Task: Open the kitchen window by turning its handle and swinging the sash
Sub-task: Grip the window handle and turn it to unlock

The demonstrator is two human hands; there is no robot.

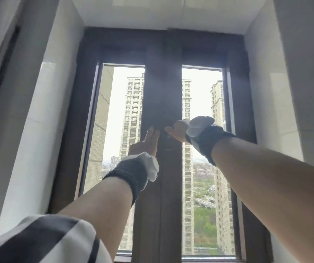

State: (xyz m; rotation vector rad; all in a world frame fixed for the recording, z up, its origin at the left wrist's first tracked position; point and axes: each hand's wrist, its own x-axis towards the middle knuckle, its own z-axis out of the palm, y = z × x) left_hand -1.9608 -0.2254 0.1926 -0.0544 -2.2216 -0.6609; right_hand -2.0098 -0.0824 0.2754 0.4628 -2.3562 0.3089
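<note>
Striped sleeve [44, 238] lower left. Left hand [146, 144] flat, fingers extended on dark centre mullion [161, 92]. Right hand [179, 130] at handle [166, 138], frame centre; grip, handle direction unclear. Window [122, 130] shut.

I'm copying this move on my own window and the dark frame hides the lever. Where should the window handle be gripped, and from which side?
The window handle sits on the dark centre post, largely lost in shadow. Probably best gripped on its free lever end, not the base plate, for leverage. Come from the right, as the right hand does; the left hand lies flat on the post. The handle's pose isn't clear.
</note>
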